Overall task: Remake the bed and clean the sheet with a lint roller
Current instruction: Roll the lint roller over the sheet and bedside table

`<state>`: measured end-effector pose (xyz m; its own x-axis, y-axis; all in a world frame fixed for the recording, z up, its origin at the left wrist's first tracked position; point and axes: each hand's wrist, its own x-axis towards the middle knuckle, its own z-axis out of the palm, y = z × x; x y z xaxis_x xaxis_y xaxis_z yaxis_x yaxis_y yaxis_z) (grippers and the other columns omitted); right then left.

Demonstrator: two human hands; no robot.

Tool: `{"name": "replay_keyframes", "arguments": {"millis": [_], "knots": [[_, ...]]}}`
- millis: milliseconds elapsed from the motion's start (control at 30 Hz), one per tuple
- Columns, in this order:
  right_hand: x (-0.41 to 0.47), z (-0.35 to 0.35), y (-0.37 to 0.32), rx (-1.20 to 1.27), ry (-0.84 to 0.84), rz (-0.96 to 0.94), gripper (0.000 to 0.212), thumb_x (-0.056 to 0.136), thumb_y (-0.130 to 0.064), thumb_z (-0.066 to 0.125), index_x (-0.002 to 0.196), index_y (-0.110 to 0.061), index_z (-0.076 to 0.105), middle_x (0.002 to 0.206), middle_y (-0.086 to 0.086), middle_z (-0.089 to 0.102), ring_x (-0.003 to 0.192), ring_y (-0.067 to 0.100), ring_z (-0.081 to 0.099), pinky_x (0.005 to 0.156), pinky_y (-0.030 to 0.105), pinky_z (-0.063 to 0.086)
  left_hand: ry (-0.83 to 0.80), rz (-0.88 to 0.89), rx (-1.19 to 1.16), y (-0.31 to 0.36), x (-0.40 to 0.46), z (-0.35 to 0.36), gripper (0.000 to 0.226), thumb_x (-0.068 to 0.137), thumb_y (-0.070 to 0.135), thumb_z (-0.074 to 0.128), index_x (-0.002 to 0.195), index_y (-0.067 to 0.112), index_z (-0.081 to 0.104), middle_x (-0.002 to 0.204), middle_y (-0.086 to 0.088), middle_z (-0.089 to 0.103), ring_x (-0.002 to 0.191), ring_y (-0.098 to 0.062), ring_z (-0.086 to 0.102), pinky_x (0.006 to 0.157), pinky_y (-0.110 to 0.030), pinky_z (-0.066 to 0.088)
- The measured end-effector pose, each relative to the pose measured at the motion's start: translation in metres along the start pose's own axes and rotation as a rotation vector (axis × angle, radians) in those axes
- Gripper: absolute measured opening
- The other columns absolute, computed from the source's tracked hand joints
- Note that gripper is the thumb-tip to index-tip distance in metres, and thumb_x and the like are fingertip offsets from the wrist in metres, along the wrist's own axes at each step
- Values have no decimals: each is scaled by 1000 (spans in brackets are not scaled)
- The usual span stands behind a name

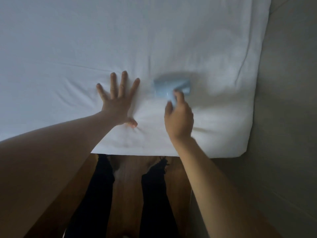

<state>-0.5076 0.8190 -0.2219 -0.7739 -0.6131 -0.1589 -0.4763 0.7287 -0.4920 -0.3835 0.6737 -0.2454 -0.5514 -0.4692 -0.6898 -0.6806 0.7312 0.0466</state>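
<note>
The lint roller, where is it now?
In the head view, the lint roller lies on the sheet, gripped by the right hand, right of the flat left hand.

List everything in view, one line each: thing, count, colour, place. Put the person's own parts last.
sheet: one, white, stretched over the bed, filling the upper frame, creased near the hands.
lint roller: one, pale blue, blurred, on the sheet right of centre.
floor: one, brown wood, below the bed edge.
wall or panel: one, grey-green, right of the bed.
legs: two, in dark trousers, bottom centre.
left hand: one, fingers spread, pressing flat on the sheet.
right hand: one, its grip round the roller's handle.
</note>
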Motion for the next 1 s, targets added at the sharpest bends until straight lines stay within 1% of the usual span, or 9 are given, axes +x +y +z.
{"name": "replay_keyframes", "arguments": {"millis": [100,233,367,467,567,667,800,900,1000], "knots": [[-85,-14,39,-42,-12,43,39,95,-26,57,133,-18,61,92,10,71,76,31,71,62,42,60,4,5,5,0,-1,-1,156,52,76,78,145,31,-39,152,-12,-45,141,-46,-34,104,-82,6],[-155,-34,69,-12,-106,60,38,95,-22,64,133,-18,61,100,4,73,83,20,73,70,30,60,5,-6,9,1,-1,-1,156,52,77,77,145,31,-39,151,-13,-46,141,-46,-35,104,-82,6],[-160,-47,67,-5,-87,80,41,91,-19,71,131,-16,63,108,-1,74,91,14,73,78,17,53,38,-1,12,-1,-1,1,155,52,78,76,146,32,-38,152,-12,-45,142,-45,-33,106,-81,6],[-136,-55,41,28,54,76,36,94,-27,64,129,-20,65,112,-2,74,91,15,73,76,28,60,106,-15,15,-1,-10,9,152,51,82,72,148,31,-35,157,-11,-39,146,-43,-27,109,-77,11],[-67,-51,-11,145,150,52,36,96,-29,61,130,-19,63,106,4,74,88,20,73,70,39,62,115,-201,-147,3,-26,20,155,52,80,73,148,26,-35,158,-14,-36,146,-45,-24,108,-78,14],[31,-38,-69,138,114,5,37,96,-25,56,132,-18,59,102,11,73,90,33,70,73,37,55,71,-400,-317,4,-30,25,157,52,79,76,144,28,-40,153,-16,-42,143,-50,-26,105,-80,16],[124,-8,-113,73,-45,54,37,98,-21,52,135,-19,53,113,10,70,106,34,65,80,34,47,39,-412,-313,3,-23,25,157,52,82,73,141,27,-45,151,-20,-43,142,-53,-27,104,-80,18],[128,13,-103,59,-161,91,41,97,-20,51,138,-20,49,117,11,67,111,34,63,85,34,47,28,-408,-315,1,-22,26,157,52,83,71,140,26,-46,151,-21,-42,142,-53,-27,104,-80,17],[71,20,-70,-35,-128,64,42,98,-24,51,140,-22,49,109,14,68,102,37,66,82,39,51,21,-394,-315,0,-22,25,157,52,83,72,140,27,-46,150,-21,-43,141,-53,-29,104,-80,15]]}}
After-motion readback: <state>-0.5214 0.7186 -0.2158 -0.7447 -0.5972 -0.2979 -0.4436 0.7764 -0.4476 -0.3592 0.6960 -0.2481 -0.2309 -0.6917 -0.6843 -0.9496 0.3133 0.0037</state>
